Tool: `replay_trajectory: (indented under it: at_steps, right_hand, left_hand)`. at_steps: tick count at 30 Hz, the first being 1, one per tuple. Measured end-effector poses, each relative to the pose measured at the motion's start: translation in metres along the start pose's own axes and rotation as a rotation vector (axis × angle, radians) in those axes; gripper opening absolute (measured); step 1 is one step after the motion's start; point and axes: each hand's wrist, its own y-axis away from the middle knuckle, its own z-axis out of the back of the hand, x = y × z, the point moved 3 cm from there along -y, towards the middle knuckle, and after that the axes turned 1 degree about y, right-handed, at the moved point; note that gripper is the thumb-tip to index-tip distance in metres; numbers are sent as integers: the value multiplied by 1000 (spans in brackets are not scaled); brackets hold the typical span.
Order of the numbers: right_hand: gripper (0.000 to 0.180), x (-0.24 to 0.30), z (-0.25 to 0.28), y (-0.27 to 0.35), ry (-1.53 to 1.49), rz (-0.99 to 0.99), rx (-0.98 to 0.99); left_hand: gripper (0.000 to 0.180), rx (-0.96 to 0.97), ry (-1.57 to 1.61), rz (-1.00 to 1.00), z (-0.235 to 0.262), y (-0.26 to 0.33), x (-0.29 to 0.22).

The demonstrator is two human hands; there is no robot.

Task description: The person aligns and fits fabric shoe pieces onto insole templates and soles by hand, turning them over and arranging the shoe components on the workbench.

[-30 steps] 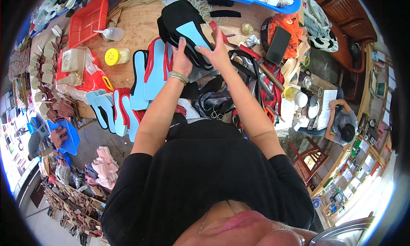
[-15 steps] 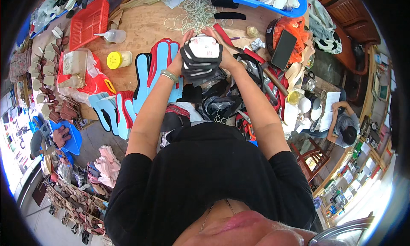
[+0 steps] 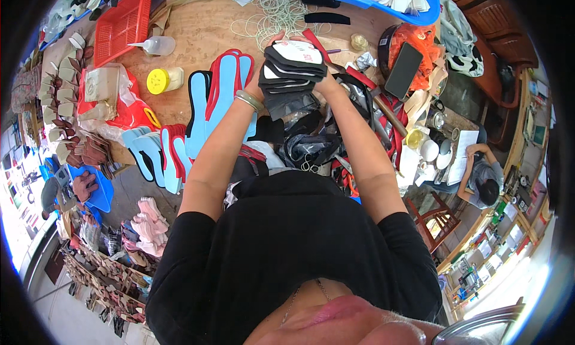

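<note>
Most of the left hand and right hand was hidden behind the fanned stack of black insole pieces they clamped from either side above the wooden table. Left of them lay a red basket, a yellow-capped jar and blue soles; right, a dark phone. Both forearms rose, wrists bent inward.

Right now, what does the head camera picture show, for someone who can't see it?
Two hands, left hand and right hand, hold a stack of black shoe insoles above a cluttered wooden table. Blue and red soles lie to the left.
</note>
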Motion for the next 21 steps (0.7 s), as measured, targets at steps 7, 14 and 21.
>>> replay_trajectory:
  at_steps: [7,14,21]
  right_hand:
    - [86,-47,-4,-2,186,192,-220]
    - [79,-55,2,-5,478,138,-47]
    - [96,56,-20,-4,607,77,-179]
  left_hand:
    - [54,89,-355,34,-19,5,-14]
    - [48,182,-703,65,-21,-1,-22]
    - [67,-368,1030,141,-16,12,-58]
